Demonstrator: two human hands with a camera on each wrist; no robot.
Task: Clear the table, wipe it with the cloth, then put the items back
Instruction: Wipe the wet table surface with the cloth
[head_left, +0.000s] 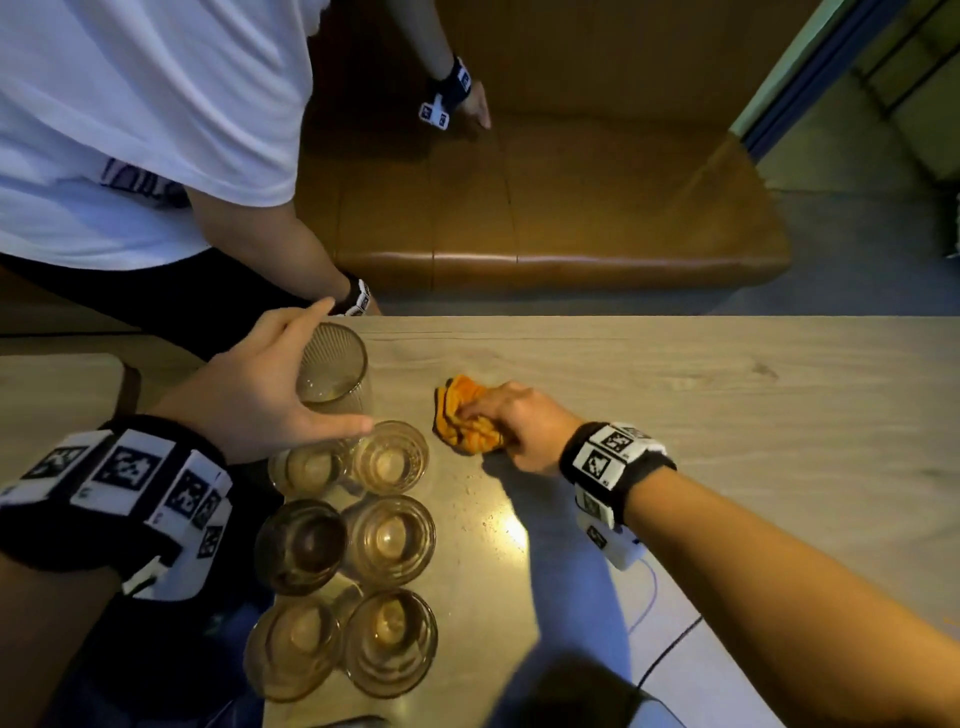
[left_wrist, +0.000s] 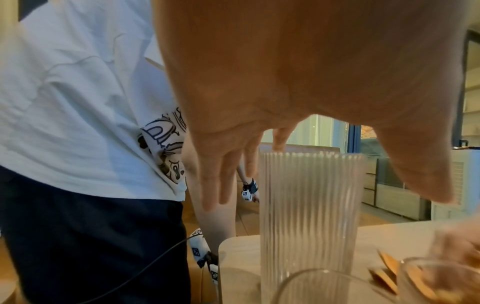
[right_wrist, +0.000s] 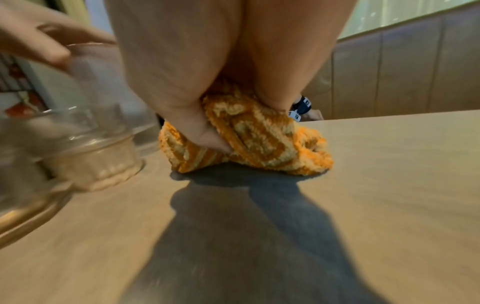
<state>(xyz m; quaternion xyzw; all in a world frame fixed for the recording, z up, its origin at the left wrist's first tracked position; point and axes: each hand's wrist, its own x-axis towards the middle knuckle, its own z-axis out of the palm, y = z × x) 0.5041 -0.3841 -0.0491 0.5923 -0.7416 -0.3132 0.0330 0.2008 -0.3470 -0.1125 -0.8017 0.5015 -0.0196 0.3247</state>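
A tall ribbed glass (head_left: 332, 369) (left_wrist: 309, 216) stands near the far left corner of the wooden table (head_left: 701, 415). My left hand (head_left: 260, 384) (left_wrist: 285, 72) is spread around its rim, fingers straight on the far side and thumb on the near side; no firm grip shows. To the right, my right hand (head_left: 514, 426) (right_wrist: 194, 82) grips a bunched orange cloth (head_left: 462, 415) (right_wrist: 259, 139) and presses it on the tabletop. Several short clear glasses (head_left: 389, 540) stand in two rows in front of the tall one.
Another person in a white shirt (head_left: 130, 130) stands at the table's far left corner, one hand on the brown bench (head_left: 545, 208) behind the table. A second table (head_left: 52, 389) lies to the left. A thin cable (head_left: 665, 644) runs over the near right of the tabletop.
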